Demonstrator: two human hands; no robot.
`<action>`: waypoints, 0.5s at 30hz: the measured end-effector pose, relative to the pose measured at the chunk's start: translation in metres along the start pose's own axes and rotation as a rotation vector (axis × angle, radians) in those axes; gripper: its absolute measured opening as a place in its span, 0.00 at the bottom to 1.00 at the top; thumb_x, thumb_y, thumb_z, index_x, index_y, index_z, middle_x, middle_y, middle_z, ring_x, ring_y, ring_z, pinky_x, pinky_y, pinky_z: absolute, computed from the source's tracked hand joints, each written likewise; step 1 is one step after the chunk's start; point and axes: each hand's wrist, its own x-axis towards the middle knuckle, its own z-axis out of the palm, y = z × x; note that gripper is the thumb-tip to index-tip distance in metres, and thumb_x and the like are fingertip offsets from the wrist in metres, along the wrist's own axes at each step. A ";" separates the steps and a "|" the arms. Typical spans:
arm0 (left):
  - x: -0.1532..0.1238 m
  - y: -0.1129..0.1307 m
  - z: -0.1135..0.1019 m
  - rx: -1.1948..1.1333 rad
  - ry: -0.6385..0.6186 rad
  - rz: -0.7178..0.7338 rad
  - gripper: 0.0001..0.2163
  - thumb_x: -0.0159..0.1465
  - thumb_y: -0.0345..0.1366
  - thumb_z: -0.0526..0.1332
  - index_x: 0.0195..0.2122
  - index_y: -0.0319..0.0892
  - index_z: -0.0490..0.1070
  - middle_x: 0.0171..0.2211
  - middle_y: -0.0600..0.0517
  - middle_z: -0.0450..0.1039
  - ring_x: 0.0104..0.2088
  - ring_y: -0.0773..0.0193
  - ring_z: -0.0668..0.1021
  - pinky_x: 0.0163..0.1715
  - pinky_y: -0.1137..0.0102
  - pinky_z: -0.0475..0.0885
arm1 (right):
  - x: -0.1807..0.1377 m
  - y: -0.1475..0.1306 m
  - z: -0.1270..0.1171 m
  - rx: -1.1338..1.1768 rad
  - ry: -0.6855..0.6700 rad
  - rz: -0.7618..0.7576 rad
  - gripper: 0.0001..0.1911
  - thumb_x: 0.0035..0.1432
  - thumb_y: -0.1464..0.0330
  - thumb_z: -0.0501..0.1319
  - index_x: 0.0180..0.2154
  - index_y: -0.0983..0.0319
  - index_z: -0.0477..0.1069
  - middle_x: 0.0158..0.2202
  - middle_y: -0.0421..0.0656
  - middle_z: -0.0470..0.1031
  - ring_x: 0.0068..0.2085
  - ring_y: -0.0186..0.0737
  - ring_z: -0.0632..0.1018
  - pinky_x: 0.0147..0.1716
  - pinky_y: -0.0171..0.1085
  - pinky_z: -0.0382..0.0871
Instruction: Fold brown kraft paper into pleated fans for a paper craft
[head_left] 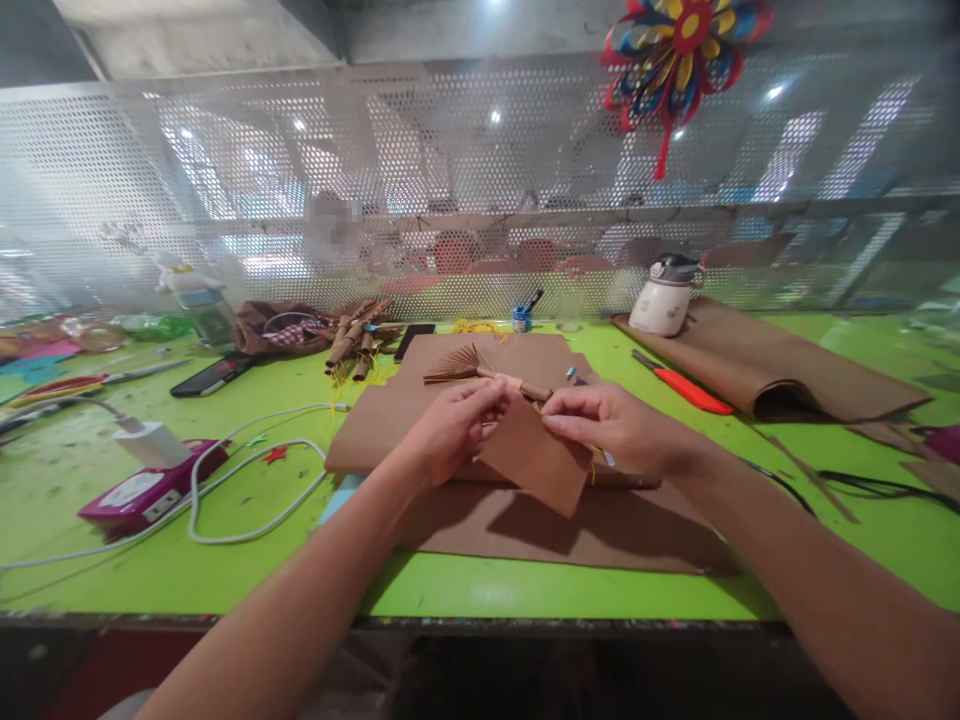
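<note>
While the green tabletop [525, 592] carries stacked brown sheets [371, 435], the left hand [461, 425] and right hand [604, 415] pinch a brown paper piece [538, 460] above those sheets. Over the sheets' far part is a pleated paper fan [454, 365], and beyond them a blue jar [521, 320].

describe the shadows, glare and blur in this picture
Head view: a soft shadow falls on the brown sheet beneath the brown paper piece; head view: bright patches glare through the perforated panel; head view: a pixelated patch hides detail left of centre, and the far right edge looks hazy.
</note>
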 end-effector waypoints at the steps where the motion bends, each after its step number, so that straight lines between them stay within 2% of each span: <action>1: 0.000 0.001 0.000 0.042 -0.010 0.012 0.15 0.56 0.47 0.62 0.34 0.38 0.74 0.28 0.52 0.71 0.25 0.72 0.71 0.24 0.77 0.64 | 0.000 0.001 0.000 -0.044 -0.020 0.027 0.11 0.58 0.62 0.57 0.30 0.64 0.71 0.26 0.39 0.69 0.28 0.32 0.68 0.28 0.32 0.61; 4: 0.000 0.001 0.004 0.272 -0.053 0.049 0.14 0.52 0.45 0.65 0.30 0.37 0.73 0.24 0.53 0.69 0.22 0.72 0.69 0.22 0.76 0.62 | 0.002 0.004 0.003 -0.109 0.005 0.078 0.12 0.57 0.63 0.57 0.31 0.65 0.73 0.28 0.40 0.71 0.30 0.34 0.69 0.29 0.33 0.60; 6: 0.000 -0.002 0.006 0.374 -0.025 0.097 0.12 0.50 0.41 0.67 0.27 0.37 0.72 0.21 0.55 0.68 0.21 0.72 0.67 0.21 0.76 0.60 | 0.004 0.008 0.005 -0.114 0.073 0.098 0.12 0.55 0.63 0.58 0.31 0.65 0.74 0.28 0.41 0.72 0.30 0.35 0.69 0.29 0.34 0.61; 10: 0.002 -0.004 0.006 0.368 0.086 0.180 0.08 0.52 0.37 0.66 0.26 0.37 0.70 0.18 0.56 0.66 0.19 0.73 0.66 0.20 0.76 0.59 | 0.008 0.014 0.006 -0.021 0.237 0.083 0.11 0.49 0.63 0.63 0.32 0.64 0.75 0.28 0.40 0.72 0.30 0.35 0.70 0.30 0.35 0.61; 15: 0.004 -0.005 0.002 0.335 0.083 0.232 0.07 0.51 0.33 0.66 0.26 0.36 0.70 0.21 0.55 0.68 0.23 0.72 0.69 0.24 0.75 0.62 | 0.009 0.014 0.008 0.197 0.364 0.081 0.10 0.44 0.65 0.66 0.32 0.62 0.76 0.28 0.39 0.73 0.30 0.34 0.70 0.31 0.35 0.62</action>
